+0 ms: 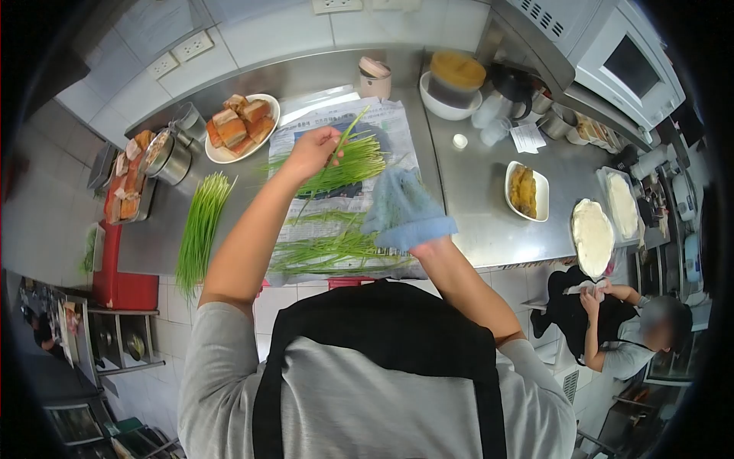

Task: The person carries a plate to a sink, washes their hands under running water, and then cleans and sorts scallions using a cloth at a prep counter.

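My left hand (313, 153) pinches a few green stalks (352, 124) above a pile of green stalks (353, 164) on newspaper (394, 130). A blue cloth (405, 208) covers most of my right hand (433, 249), just right of the pile; the fingers are hidden under it. Nearer to me, more loose green stalks (325, 251) lie across the newspaper. Left of the newspaper, a neat bundle of long green stalks (202, 229) rests on the steel counter (252, 183), its lower ends reaching over the front edge.
An oval plate (222, 157) of browned meat chunks and a metal canister (170, 159) stand at the left. To the right are a white dish (540, 200) of yellow-brown food, bowls (451, 103) and a dough-like slab (592, 237). Another person (612, 329) stands at the far right.
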A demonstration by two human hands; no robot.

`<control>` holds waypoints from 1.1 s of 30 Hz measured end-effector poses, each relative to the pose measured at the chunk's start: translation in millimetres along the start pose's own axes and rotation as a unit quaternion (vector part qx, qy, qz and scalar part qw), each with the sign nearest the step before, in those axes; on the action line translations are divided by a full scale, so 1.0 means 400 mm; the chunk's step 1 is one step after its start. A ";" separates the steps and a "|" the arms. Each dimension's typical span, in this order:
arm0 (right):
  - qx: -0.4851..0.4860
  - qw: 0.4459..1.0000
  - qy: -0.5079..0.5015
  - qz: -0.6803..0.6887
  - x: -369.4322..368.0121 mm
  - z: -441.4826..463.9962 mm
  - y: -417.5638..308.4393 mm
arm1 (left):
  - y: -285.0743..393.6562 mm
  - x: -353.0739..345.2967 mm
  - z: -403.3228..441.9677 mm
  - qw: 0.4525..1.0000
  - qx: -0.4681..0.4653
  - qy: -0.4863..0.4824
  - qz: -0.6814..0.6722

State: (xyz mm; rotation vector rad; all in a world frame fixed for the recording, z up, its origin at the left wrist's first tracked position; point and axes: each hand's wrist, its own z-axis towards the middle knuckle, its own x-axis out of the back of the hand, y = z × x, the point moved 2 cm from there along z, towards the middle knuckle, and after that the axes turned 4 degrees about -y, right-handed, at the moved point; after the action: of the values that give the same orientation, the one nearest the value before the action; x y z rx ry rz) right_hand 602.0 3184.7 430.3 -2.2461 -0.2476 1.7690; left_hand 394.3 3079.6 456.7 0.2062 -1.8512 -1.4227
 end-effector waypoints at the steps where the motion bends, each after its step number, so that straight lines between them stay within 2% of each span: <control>1: 0.010 1.000 0.010 0.004 0.004 0.010 0.008 | -0.029 0.001 0.011 0.997 -0.018 0.026 0.074; 3: 0.034 0.999 0.030 0.010 0.018 0.030 0.019 | -0.031 0.000 -0.004 0.995 -0.050 0.043 0.078; 6: 0.035 0.998 -0.029 -0.050 0.031 0.047 0.027 | -0.011 -0.024 -0.034 0.991 -0.096 0.021 0.086; 9: 0.099 0.992 0.009 -0.077 0.024 0.082 0.043 | 0.087 -0.070 -0.132 0.982 -0.108 0.014 0.155; 11: 0.114 0.992 0.046 -0.036 -0.016 0.083 0.054 | 0.132 -0.101 -0.182 0.976 -0.099 0.012 0.191; 12: 0.120 0.991 0.064 -0.016 -0.029 0.081 0.055 | 0.118 -0.117 -0.189 0.987 -0.102 0.004 0.127; 15: 0.126 0.991 0.033 -0.033 -0.008 0.086 0.069 | 0.038 -0.167 -0.199 0.994 -0.102 -0.009 -0.033; 18: 0.102 0.994 -0.014 -0.031 0.027 0.098 0.071 | 0.044 -0.169 -0.234 0.997 -0.033 -0.044 -0.052; 21: 0.188 0.977 0.042 -0.086 0.005 0.081 0.006 | 0.048 -0.155 -0.266 0.996 -0.028 -0.063 -0.060; 24: 0.190 0.975 0.055 -0.102 -0.019 0.067 -0.044 | 0.032 -0.141 -0.287 0.976 0.051 -0.075 -0.200; 25: 0.188 0.972 0.077 -0.122 -0.029 0.055 -0.043 | 0.036 -0.135 -0.290 0.966 0.057 -0.080 -0.241; 27: 0.168 0.973 0.050 -0.152 -0.035 0.034 -0.008 | 0.065 -0.126 -0.303 0.940 0.070 -0.090 -0.322; 30: 0.136 0.981 0.027 -0.137 -0.079 0.003 0.073 | 0.079 -0.129 -0.302 0.925 0.062 -0.101 -0.360; 33: 0.159 0.980 0.007 -0.121 -0.036 0.021 0.106 | 0.070 -0.141 -0.295 0.954 0.014 -0.099 -0.283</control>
State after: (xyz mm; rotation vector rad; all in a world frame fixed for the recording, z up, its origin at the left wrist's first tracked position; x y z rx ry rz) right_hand 589.0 3141.1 428.3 -1.9137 -0.2076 1.5427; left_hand 519.4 3032.3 463.1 0.6742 -2.0750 -1.8545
